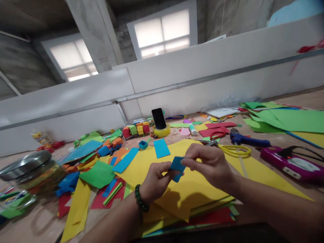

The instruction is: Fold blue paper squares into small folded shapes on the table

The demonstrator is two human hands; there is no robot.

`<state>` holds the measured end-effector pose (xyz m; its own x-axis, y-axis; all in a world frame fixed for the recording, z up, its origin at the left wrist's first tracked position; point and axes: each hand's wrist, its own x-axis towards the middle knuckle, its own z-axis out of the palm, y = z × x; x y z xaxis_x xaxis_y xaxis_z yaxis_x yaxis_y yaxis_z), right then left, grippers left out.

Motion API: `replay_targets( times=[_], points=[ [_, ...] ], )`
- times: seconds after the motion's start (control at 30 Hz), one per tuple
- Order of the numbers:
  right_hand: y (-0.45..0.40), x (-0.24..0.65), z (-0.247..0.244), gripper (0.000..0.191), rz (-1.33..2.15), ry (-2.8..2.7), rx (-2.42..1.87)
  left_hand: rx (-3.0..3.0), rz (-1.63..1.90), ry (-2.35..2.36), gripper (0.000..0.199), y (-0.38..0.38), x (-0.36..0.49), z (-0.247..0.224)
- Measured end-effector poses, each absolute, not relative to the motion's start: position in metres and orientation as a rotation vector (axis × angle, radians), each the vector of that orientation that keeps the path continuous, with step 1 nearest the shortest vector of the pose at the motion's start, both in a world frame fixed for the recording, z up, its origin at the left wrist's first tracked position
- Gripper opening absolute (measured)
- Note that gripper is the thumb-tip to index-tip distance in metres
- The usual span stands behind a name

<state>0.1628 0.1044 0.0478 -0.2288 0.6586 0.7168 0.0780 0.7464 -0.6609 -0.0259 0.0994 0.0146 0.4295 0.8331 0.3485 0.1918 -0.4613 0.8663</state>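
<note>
A small piece of blue paper, seemingly folded, is held up between both hands. My left hand, with a dark green bead bracelet at the wrist, pinches it from the left. The thumb and fingertips of my right hand close on its right edge. Beneath the hands lie large yellow paper sheets. On them, just beyond the hands, rest a blue paper rectangle and a longer blue strip. A small open blue paper box sits behind these.
Yellow-handled scissors, a blue glue gun and a purple power strip lie at right. A phone stands in a tape roll at the back. A lidded glass jar and paper scraps crowd the left.
</note>
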Motion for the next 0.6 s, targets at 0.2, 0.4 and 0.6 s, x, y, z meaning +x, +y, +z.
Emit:
replay_targets(
  times=[0.2,0.4,0.6],
  points=[
    [0.143,0.168,0.035,0.03,1.01,-1.75,-0.934,1.384,0.781,0.846,0.038,0.101,-0.025,0.022],
    [0.141,0.167,0.03,0.028,0.461,-2.021,-0.837,1.074,0.772,0.922,0.022,0.11,-0.031,0.022],
    [0.118,0.157,0.037,0.019,0.083,-2.268,-0.398,0.925,0.775,0.944,0.005,0.115,-0.033,0.024]
  ],
)
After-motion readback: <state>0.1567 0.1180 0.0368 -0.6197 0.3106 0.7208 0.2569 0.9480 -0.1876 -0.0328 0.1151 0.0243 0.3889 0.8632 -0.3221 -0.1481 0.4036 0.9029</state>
